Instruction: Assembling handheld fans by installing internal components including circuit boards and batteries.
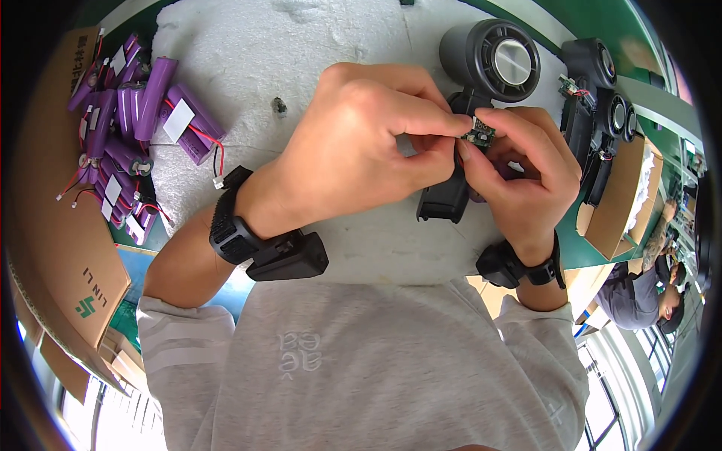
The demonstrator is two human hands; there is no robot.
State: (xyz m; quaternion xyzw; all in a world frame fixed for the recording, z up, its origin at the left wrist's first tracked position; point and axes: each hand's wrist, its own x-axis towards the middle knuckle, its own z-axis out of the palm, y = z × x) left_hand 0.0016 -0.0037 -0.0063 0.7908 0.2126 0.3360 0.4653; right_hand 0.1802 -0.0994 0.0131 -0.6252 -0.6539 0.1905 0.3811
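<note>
My left hand [368,131] and my right hand [526,154] meet over a black handheld fan, fingertips pinched at a small green circuit board [481,135]. The board is gripped at its left edge by my left thumb and index finger, where a small white part shows. From the other side my right thumb and forefinger hold it. Beneath lies the fan, its round head [492,62] with a silver centre pointing away from me and its black handle [445,197] toward me. My hands hide the middle of the handle.
White foam [226,37] covers the work surface. Purple battery packs [124,120] with red and black leads are heaped at left beside a cardboard box [56,225]. More black fans [594,64] and an open carton [620,199] stand at right. Another person [639,297] is farther off.
</note>
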